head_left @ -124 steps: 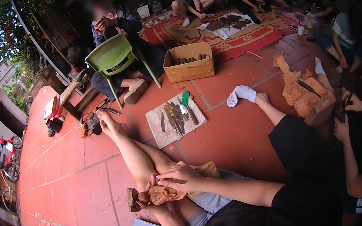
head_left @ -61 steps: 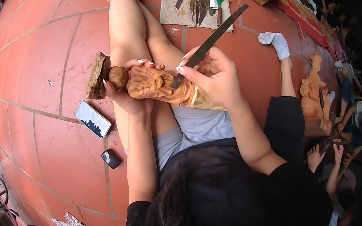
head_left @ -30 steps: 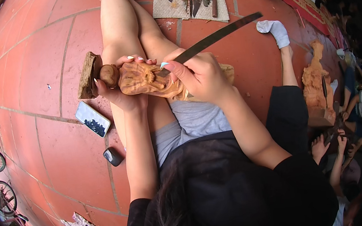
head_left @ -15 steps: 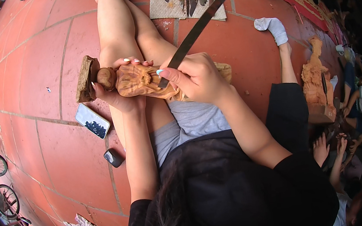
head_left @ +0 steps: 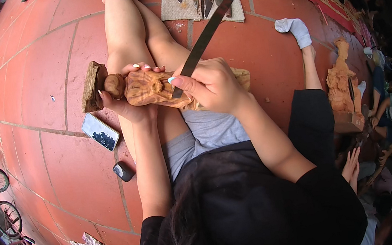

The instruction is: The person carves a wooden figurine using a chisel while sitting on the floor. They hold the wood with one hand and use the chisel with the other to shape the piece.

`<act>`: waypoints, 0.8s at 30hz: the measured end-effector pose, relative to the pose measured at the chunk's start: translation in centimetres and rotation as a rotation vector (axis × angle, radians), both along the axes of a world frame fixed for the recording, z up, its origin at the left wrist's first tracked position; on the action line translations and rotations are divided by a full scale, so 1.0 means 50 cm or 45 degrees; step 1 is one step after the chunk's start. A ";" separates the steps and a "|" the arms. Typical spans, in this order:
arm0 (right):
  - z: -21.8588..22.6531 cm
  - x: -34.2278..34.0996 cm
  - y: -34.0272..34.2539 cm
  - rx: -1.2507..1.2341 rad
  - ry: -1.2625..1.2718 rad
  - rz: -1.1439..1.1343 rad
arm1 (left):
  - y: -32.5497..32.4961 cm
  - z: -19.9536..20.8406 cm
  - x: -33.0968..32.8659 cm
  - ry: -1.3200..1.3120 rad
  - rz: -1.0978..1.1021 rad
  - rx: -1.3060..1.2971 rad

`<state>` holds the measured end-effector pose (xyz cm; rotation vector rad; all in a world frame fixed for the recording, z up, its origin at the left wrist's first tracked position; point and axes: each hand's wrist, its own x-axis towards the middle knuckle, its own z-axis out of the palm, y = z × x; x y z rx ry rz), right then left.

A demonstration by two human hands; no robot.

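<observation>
A carved wooden figure (head_left: 140,91) lies sideways across my lap, its rough bark-like end to the left. My left hand (head_left: 134,108) grips it around the narrow part by the rounded head, with the thumb below and the fingertips showing along the upper edge. My right hand (head_left: 216,84) is closed around a long flat dark metal blade (head_left: 207,34), with the thumb pressed along it. The blade's lower end rests on the figure's carved folds; the other end points up and to the right. My right hand hides part of the figure's right end.
A phone (head_left: 101,131) and a small dark case (head_left: 123,171) lie on the red tiles at left. Several carving tools lie on a pale mat (head_left: 178,8) ahead. Another wooden carving (head_left: 343,89) stands at right, with people beyond it. Bicycles (head_left: 8,219) line the left edge.
The blade's upper end has swung slightly left and its lower end has shifted a little on the wood. My left hand keeps its grip. At far right, a person's hands have moved.
</observation>
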<state>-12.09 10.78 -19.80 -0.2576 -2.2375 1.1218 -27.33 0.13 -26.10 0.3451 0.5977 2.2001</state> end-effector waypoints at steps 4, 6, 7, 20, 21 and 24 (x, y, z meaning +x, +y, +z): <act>0.004 -0.019 -0.009 -0.071 0.247 -0.053 | 0.001 0.002 -0.001 0.025 0.001 -0.023; 0.008 -0.023 -0.009 0.010 0.223 -0.038 | -0.001 0.004 -0.004 0.031 0.006 -0.027; 0.009 -0.025 -0.010 0.015 0.214 -0.046 | -0.002 0.004 -0.005 0.030 0.008 -0.022; 0.007 -0.047 -0.034 0.132 0.144 -0.030 | -0.010 -0.009 -0.019 -0.056 -0.033 0.085; 0.005 -0.047 -0.034 0.086 0.177 -0.008 | -0.012 -0.012 -0.021 -0.048 -0.021 0.065; 0.004 -0.041 -0.030 0.024 0.017 0.054 | -0.008 -0.003 -0.025 -0.035 -0.005 0.025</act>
